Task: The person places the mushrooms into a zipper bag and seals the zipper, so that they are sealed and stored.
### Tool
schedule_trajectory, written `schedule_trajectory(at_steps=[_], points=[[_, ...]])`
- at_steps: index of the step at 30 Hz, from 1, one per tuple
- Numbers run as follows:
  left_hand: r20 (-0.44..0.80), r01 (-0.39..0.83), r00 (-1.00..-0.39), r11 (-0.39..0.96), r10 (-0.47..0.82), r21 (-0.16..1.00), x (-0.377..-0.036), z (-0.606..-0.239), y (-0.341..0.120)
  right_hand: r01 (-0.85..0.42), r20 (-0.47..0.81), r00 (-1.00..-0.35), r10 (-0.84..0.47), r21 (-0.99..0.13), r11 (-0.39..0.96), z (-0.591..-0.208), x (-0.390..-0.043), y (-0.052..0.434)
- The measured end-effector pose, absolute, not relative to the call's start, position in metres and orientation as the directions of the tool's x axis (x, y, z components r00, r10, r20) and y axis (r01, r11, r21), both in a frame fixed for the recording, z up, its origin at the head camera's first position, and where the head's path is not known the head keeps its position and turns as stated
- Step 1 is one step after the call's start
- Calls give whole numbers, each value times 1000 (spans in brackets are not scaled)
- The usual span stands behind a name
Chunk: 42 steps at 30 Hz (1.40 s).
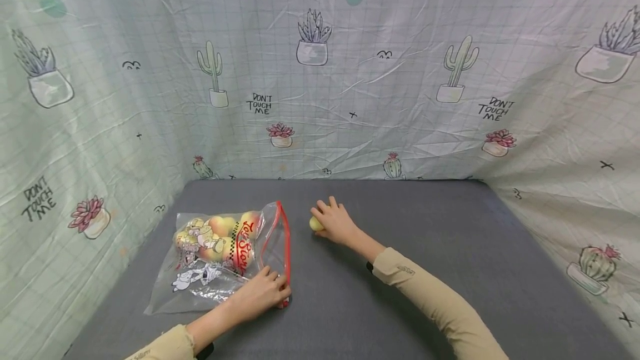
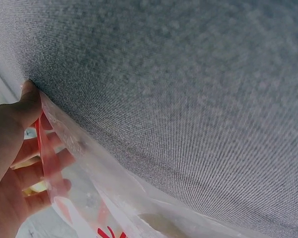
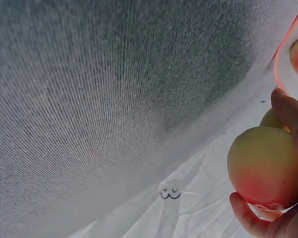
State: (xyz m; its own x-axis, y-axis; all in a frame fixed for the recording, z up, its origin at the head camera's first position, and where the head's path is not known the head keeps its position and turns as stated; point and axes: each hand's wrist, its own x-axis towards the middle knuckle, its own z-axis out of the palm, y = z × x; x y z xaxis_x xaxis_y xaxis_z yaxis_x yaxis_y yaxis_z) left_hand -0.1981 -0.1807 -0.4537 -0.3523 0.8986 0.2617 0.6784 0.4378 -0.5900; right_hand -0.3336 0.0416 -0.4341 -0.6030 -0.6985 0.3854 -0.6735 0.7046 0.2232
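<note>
Left hand (image 1: 262, 293) pinches the red zip rim of the clear printed plastic bag (image 1: 220, 254). Right hand (image 1: 336, 221), beside the bag, grasps a yellow-red peach (image 3: 265, 166). Risk: the slack rim may collapse and block the mouth.

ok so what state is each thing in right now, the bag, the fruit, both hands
plastic bag: lying flat on the grey table, its red-edged mouth open toward the right, fruit inside
fruit in the bag: piled at the far end, inside
loose fruit: out of the bag, held at the table surface
left hand: pinches the bag's red edge at the near corner
right hand: fingers curled round the loose fruit
</note>
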Motion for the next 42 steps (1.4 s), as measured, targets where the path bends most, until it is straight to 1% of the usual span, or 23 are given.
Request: schedule_trajectory(at_steps=[6, 12, 17, 26, 39, 42], points=[[258, 680, -359, 441, 897, -586, -197, -453, -180, -676, 363, -596, -716, 253, 692, -433, -325, 44], [248, 680, -362, 437, 898, -589, -198, -452, -179, -685, 356, -592, -723, 248, 684, -434, -319, 47], [240, 683, -365, 434, 900, -587, -197, -452, -179, -701, 369, -567, -737, 255, 666, -435, -315, 49], [229, 677, -379, 437, 897, -592, -196, -452, -178, -730, 368, -544, -754, 237, 642, -438, -305, 50], [210, 673, -405, 446, 890, -590, -195, -451, -177, -770, 424, -465, -777, 239, 591, -439, -292, 44], [208, 677, -407, 446, 890, -585, -195, -451, -177, -771, 426, -468, -774, 231, 594, -439, -290, 43]])
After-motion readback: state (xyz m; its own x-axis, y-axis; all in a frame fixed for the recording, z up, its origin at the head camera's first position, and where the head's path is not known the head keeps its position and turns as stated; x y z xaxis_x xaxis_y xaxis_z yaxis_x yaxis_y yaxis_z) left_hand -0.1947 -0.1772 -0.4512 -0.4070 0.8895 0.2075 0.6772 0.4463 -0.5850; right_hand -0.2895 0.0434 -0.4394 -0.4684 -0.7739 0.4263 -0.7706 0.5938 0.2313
